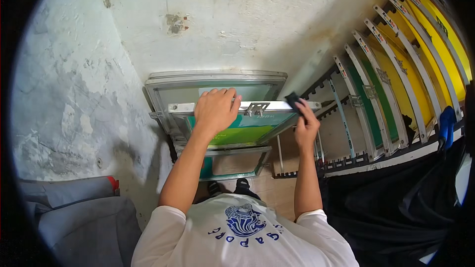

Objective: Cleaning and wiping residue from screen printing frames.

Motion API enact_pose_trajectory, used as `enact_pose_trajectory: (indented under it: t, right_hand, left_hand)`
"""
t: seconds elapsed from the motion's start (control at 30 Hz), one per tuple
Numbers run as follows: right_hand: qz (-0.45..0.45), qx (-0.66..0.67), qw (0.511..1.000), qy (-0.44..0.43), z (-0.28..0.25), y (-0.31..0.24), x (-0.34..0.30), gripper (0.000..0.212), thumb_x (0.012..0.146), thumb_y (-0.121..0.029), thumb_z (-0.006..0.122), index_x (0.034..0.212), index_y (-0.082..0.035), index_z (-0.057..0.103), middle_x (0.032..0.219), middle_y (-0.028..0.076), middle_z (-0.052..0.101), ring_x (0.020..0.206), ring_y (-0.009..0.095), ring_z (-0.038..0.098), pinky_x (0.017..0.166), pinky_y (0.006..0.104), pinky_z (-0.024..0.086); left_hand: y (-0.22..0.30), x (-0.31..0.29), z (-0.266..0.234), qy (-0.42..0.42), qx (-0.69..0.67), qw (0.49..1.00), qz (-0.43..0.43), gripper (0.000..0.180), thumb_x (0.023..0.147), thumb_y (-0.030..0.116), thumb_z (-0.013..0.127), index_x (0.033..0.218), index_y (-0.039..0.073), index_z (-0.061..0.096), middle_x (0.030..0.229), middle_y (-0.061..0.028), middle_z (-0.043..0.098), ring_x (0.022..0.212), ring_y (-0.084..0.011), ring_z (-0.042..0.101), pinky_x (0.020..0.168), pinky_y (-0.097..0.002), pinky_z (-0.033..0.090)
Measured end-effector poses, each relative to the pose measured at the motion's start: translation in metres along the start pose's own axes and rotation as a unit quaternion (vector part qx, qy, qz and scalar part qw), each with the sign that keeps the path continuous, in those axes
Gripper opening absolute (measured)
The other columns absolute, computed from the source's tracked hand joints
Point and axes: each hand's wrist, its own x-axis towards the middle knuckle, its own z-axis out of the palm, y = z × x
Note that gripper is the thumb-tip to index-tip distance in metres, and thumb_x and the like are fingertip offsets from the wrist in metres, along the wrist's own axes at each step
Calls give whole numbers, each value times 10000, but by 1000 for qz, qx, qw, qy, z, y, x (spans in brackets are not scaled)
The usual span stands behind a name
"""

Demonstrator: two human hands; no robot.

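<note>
A metal-edged screen frame stands upright before me, with a teal and lime-green mesh and a metal bracket at the middle of its top bar. My left hand is closed over the left part of that bar. At the bar's right end, my right hand pinches a small dark object, soft or block-like; its exact kind is not clear. That object touches or hovers just over the bar; I cannot tell which. Behind stands another metal frame, leaning near the wall. A lower frame sits closer to my feet.
At right, a black slotted rack holds several upright frames with green and yellow mesh. Below it hangs black cloth, with a blue cloth nearby. Rough walls close in left and ahead. Grey material lies lower left.
</note>
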Motion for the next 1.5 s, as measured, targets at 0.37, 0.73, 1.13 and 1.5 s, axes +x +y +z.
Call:
enact_pose_trajectory:
  t: [0.37, 0.73, 1.13, 1.5]
  right_hand:
    - [5, 1, 1000, 2, 52, -48, -40, 518, 831, 133, 489, 1298, 6, 672, 1451, 226, 616, 1273, 367, 660, 1020, 354, 520]
    - [41, -32, 995, 88, 8, 0, -2, 503, 869, 126, 464, 1300, 16, 699, 1457, 222, 627, 1343, 321, 617, 1132, 367, 447]
    - [19, -103, 994, 19, 24, -41, -6, 554, 839, 128, 524, 1323, -71, 706, 1438, 193, 640, 1248, 354, 678, 1000, 379, 545]
    - [27, -25, 998, -47, 63, -68, -22, 602, 849, 153, 507, 1381, -80, 666, 1486, 230, 589, 1329, 376, 622, 1036, 354, 505]
  left_hand:
    - [15, 1, 26, -4, -87, 991, 100, 193, 1011, 293, 626, 1066, 166, 761, 1127, -28, 747, 1099, -265, 663, 978, -455, 440]
    - [6, 27, 8, -138, -145, 979, -26, 186, 991, 274, 615, 970, 149, 752, 1007, -51, 757, 999, -301, 695, 1145, -630, 320]
    - [-8, 13, 14, 23, -160, 987, -17, 178, 1006, 258, 590, 992, 120, 702, 957, -74, 743, 967, -330, 691, 944, -471, 474]
    - [-23, 6, -7, -63, -177, 982, 25, 182, 896, 305, 749, 980, 145, 769, 973, -45, 735, 942, -296, 682, 858, -435, 499]
